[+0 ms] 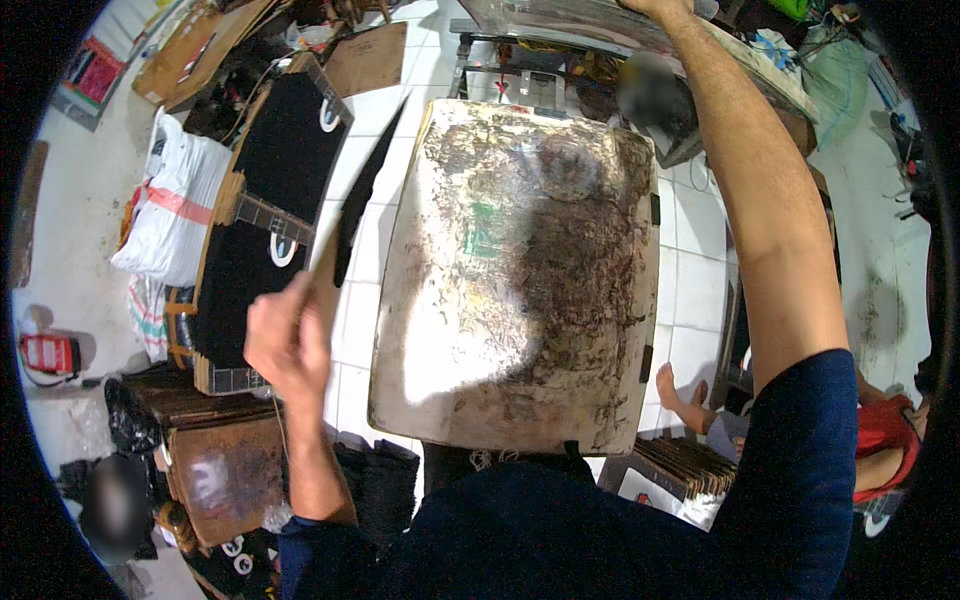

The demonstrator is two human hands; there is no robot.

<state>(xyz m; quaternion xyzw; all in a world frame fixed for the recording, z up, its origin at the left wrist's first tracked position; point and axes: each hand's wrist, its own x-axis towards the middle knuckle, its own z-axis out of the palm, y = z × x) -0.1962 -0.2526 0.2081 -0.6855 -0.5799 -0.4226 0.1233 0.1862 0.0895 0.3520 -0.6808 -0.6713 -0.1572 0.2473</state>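
Observation:
A stained, paint-smeared board point(440, 280) fills the middle below me, mottled white, brown and green. My left hand point(290, 330) is raised left of it, fingers closed round a thin, blurred, wooden-looking tool point(322, 262) that angles up and right. My right arm reaches to the top edge, where my right hand point(658, 8) grips the rim of a tilted, grey-smeared frame point(560, 22) above the board; its fingertips are partly cut off.
Dark panels point(275, 155) line the left, beside white sacks point(175, 195) and stained stacked boards point(220, 470). Black cloth point(380, 485) lies below. At lower right, a seated co-worker in red point(880, 440) has bare feet beside stacked boards point(670, 465). A green bag point(830, 85) stands top right.

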